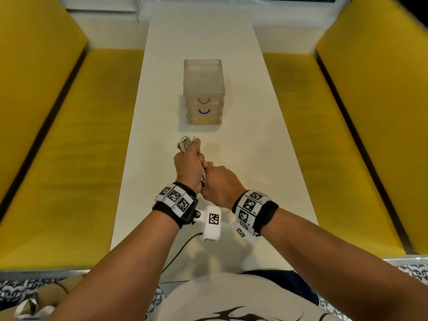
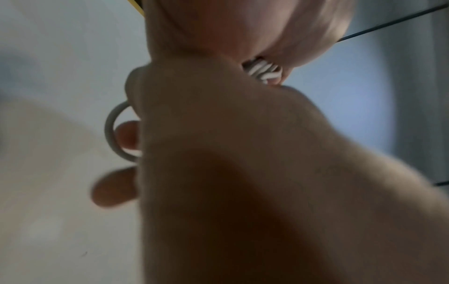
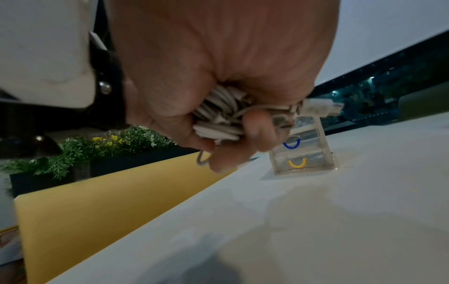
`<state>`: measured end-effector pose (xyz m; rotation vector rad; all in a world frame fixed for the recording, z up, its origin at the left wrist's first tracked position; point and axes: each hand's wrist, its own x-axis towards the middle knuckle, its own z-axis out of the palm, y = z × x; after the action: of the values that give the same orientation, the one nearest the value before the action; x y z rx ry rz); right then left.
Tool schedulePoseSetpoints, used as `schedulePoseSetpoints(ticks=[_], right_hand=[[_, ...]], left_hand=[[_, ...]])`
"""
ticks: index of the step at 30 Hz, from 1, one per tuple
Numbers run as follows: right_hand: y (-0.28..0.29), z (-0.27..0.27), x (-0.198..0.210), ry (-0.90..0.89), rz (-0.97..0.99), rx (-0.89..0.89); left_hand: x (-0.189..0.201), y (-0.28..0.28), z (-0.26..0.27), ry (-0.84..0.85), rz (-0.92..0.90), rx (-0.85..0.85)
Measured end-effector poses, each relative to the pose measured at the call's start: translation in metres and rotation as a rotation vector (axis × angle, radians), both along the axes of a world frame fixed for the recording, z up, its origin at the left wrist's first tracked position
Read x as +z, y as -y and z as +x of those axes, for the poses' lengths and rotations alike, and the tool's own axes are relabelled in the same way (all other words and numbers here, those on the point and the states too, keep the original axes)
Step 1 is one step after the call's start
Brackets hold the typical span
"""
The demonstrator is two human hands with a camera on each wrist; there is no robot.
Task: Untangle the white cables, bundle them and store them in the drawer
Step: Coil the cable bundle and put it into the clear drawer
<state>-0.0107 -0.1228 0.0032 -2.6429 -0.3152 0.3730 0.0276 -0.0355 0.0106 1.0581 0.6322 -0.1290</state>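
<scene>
White cables, gathered into a loose coil, sat clenched in a person's left hand above a pale table, just short of a small clear drawer unit whose three drawers all looked closed. The right hand pressed against the near end of the bundle, its fingers curled at the strands; the right wrist view showed the coil packed into a fist, plug ends jutting out toward the drawers.

Trouble looked most likely to come from the bundle itself: nothing seen tied it, so any slackening of the grip could let the loops spring apart and tangle again. One loop already hung free below the left fingers and could snag on a drawer edge. Opening a drawer would also cost one hand, leaving the coil to the other alone.

Both forearms reached forward and met at the middle of the table, wrists turned inward, knuckles up, the left hand slightly ahead of the right. Yellow benches flanked the table on either side.
</scene>
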Motion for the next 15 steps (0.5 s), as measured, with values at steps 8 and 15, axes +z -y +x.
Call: schedulePoseSetpoints(ticks=[8, 15], right_hand=[[-0.008, 0.001, 0.002, -0.046, 0.014, -0.037], [-0.003, 0.015, 0.003, -0.094, 0.147, -0.107]], left_hand=[[0.002, -0.003, -0.001, 0.003, -0.002, 0.06], [0.004, -0.007, 0.002, 0.059, -0.072, -0.027]])
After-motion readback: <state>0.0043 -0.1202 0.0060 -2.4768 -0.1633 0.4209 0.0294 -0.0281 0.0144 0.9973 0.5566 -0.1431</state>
